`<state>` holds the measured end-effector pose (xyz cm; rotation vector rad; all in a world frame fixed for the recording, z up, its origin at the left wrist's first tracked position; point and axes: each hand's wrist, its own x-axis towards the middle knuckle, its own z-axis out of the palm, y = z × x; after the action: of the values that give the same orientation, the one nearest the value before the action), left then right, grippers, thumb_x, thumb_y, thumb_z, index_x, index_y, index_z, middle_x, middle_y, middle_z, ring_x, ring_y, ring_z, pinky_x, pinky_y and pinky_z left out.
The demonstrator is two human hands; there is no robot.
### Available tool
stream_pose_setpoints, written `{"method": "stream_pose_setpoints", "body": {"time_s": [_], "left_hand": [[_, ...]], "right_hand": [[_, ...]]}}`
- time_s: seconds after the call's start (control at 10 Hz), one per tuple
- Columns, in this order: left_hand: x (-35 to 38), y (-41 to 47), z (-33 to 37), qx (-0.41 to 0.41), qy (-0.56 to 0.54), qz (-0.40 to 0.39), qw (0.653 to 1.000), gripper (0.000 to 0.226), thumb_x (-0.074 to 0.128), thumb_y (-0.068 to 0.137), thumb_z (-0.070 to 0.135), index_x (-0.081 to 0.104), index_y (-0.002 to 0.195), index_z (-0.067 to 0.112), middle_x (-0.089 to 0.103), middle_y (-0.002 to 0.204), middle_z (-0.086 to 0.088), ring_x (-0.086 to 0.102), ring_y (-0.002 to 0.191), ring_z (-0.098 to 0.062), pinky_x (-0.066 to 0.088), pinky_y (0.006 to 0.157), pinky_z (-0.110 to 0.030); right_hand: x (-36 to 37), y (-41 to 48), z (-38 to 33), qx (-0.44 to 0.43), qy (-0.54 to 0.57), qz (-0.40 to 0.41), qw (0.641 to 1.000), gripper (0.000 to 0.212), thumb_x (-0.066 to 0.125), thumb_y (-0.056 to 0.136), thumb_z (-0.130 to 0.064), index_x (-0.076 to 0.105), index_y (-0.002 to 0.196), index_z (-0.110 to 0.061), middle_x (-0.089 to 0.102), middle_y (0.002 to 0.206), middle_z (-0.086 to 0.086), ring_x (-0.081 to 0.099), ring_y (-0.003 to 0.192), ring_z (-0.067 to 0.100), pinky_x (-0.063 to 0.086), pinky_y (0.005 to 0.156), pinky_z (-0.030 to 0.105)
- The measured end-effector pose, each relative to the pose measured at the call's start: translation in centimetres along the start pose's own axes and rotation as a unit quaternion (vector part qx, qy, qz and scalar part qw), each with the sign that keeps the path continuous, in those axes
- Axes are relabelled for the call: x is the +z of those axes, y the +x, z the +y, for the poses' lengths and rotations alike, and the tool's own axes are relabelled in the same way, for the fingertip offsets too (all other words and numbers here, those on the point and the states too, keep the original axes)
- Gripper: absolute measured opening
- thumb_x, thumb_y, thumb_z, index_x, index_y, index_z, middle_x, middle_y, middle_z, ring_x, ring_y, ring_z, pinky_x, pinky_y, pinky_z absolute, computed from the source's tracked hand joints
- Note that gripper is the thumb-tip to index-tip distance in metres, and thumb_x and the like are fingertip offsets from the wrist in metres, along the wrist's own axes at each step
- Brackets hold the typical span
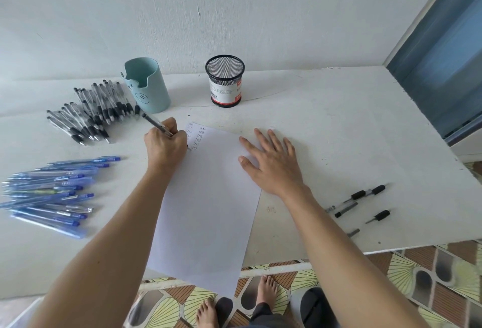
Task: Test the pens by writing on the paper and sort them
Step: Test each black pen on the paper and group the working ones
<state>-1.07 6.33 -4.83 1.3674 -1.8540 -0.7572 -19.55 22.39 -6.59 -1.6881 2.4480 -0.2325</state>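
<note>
Nearest me, the white sheet of paper [208, 210] overhangs the white table [339, 132] edge at six o'clock. My left hand [165, 142] pinches one clear black-gripped pen [156, 124] at the sheet's eleven o'clock corner, its tip down beside two columns of written words. My right hand [271, 163] lies flat, fingers spread, on the three o'clock edge. I'd press that palm down so the sheet can't skid, and write lightly.

Two cups: a teal plastic cup [147, 85] at eleven and a black mesh cup [224, 80] at twelve. The heaps overlap too much for sure counts: perhaps two dozen black clear-barrelled pens [91, 111] at ten, fifteen blue pens [52, 192] at nine, six loose black pen parts [360, 205] at four.
</note>
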Motion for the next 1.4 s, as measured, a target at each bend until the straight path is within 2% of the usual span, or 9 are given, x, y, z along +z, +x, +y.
{"method": "stream_pose_setpoints", "body": {"time_s": [0.2, 0.3, 0.5, 0.7, 0.9, 1.1, 1.2, 1.3, 1.4], "left_hand": [[0.1, -0.2, 0.0, 0.001, -0.022, -0.012, 1.000, 0.017, 0.040, 0.059, 0.012, 0.023, 0.060, 0.014, 0.021, 0.059, -0.003, 0.019, 0.063, -0.021, 0.017, 0.046, -0.031], [0.1, -0.1, 0.0, 0.002, -0.010, -0.014, 1.000, 0.017, 0.040, 0.060, 0.013, 0.023, 0.060, 0.014, 0.022, 0.058, -0.002, 0.020, 0.064, -0.023, 0.019, 0.051, -0.033], [0.1, 0.0, 0.0, -0.005, -0.018, -0.011, 1.000, 0.016, 0.041, 0.062, 0.012, 0.024, 0.061, 0.014, 0.024, 0.061, -0.008, 0.021, 0.065, -0.023, 0.020, 0.051, -0.034], [0.1, -0.3, 0.3, -0.001, -0.012, -0.019, 1.000, 0.021, 0.042, 0.065, 0.006, 0.024, 0.060, 0.015, 0.022, 0.060, -0.004, 0.020, 0.064, -0.022, 0.019, 0.050, -0.032], [0.2, -0.6, 0.8, -0.003, -0.011, -0.024, 1.000, 0.033, 0.047, 0.072, -0.005, 0.023, 0.060, 0.015, 0.022, 0.059, -0.001, 0.018, 0.061, -0.020, 0.016, 0.042, -0.023], [0.0, -0.5, 0.5, 0.007, -0.015, -0.031, 0.999, 0.030, 0.048, 0.069, -0.001, 0.025, 0.061, 0.016, 0.025, 0.059, -0.004, 0.023, 0.063, -0.021, 0.022, 0.050, -0.032], [-0.1, -0.4, 0.5, 0.005, -0.005, -0.020, 1.000, 0.023, 0.045, 0.067, 0.004, 0.026, 0.061, 0.013, 0.026, 0.058, -0.004, 0.027, 0.062, -0.024, 0.025, 0.049, -0.035], [-0.3, -0.3, 0.0, -0.059, -0.070, 0.038, 0.995, 0.013, 0.049, 0.069, 0.005, 0.037, 0.066, 0.009, 0.037, 0.056, -0.001, 0.041, 0.061, -0.029, 0.044, 0.058, -0.049], [-0.3, -0.9, 0.2, -0.080, -0.164, 0.095, 0.979, 0.016, 0.050, 0.079, 0.009, 0.048, 0.089, 0.021, 0.047, 0.061, 0.002, 0.048, 0.059, -0.024, 0.045, 0.063, -0.044]], "right_hand": [[-0.1, 0.0, -0.1, 0.003, -0.003, -0.001, 1.000, 0.055, 0.027, 0.100, -0.063, 0.020, 0.153, -0.050, 0.006, 0.167, -0.008, 0.002, 0.154, 0.022, 0.001, 0.122, 0.049], [0.0, 0.0, -0.2, 0.003, -0.002, -0.003, 1.000, 0.055, 0.027, 0.100, -0.063, 0.020, 0.153, -0.050, 0.006, 0.167, -0.009, 0.002, 0.154, 0.021, 0.002, 0.122, 0.049], [0.0, 0.0, -0.1, 0.001, -0.002, -0.002, 1.000, 0.056, 0.027, 0.100, -0.063, 0.019, 0.153, -0.050, 0.006, 0.167, -0.008, 0.002, 0.154, 0.022, 0.002, 0.122, 0.049], [0.0, 0.1, -0.1, 0.002, -0.005, -0.005, 1.000, 0.056, 0.025, 0.100, -0.063, 0.018, 0.154, -0.050, 0.005, 0.167, -0.008, 0.001, 0.154, 0.021, 0.001, 0.122, 0.049], [-0.1, 0.0, -0.1, 0.002, 0.000, -0.006, 1.000, 0.056, 0.027, 0.100, -0.063, 0.019, 0.154, -0.050, 0.006, 0.167, -0.008, 0.002, 0.154, 0.022, 0.001, 0.121, 0.049], [-0.3, 0.0, -0.1, 0.008, 0.012, -0.004, 1.000, 0.055, 0.030, 0.099, -0.063, 0.022, 0.152, -0.050, 0.008, 0.167, -0.009, 0.003, 0.154, 0.020, 0.001, 0.122, 0.048], [-0.5, 0.1, -0.5, 0.020, 0.037, -0.005, 0.999, 0.054, 0.036, 0.098, -0.058, 0.027, 0.150, -0.050, 0.011, 0.167, -0.010, 0.004, 0.154, 0.019, 0.000, 0.122, 0.049], [-0.6, 0.3, -1.2, 0.039, 0.069, -0.021, 0.997, 0.054, 0.040, 0.096, -0.051, 0.030, 0.149, -0.047, 0.010, 0.167, -0.009, 0.001, 0.154, 0.019, -0.005, 0.121, 0.051], [-0.7, 0.2, -1.6, 0.049, 0.087, -0.034, 0.994, 0.054, 0.039, 0.096, -0.049, 0.030, 0.149, -0.046, 0.007, 0.167, -0.009, -0.003, 0.154, 0.019, -0.010, 0.120, 0.053]]}}
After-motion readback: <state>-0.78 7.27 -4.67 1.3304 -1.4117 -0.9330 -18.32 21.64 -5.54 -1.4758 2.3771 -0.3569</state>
